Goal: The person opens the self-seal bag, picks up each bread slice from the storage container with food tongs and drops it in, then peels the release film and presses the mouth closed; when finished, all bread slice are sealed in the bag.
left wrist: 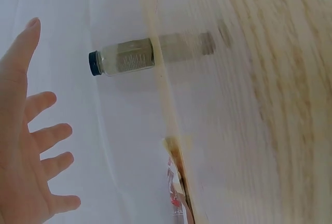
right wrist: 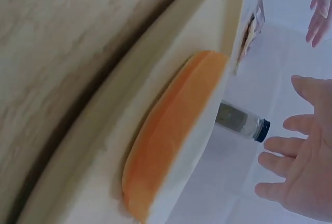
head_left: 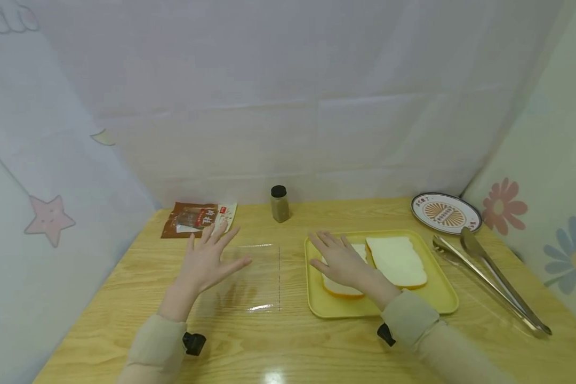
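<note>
Head view: left hand and right hand both bare, fingers spread apart, gripping nothing. Right hand hangs over one bread slice on the yellow tray; other slice lies just to its right — likely side by side so each stays flat within the rim. Clear plastic piece on the bench, below and right of left hand, perhaps there to keep it near. Capped bottle stands upright beyond, between the hands; tongs rest right of the right hand, seemingly parked with working ends away from the person. Slices: pale, flat-faced, wavy-edged; crust smooth orange-brown, thick in right wrist view.
</note>
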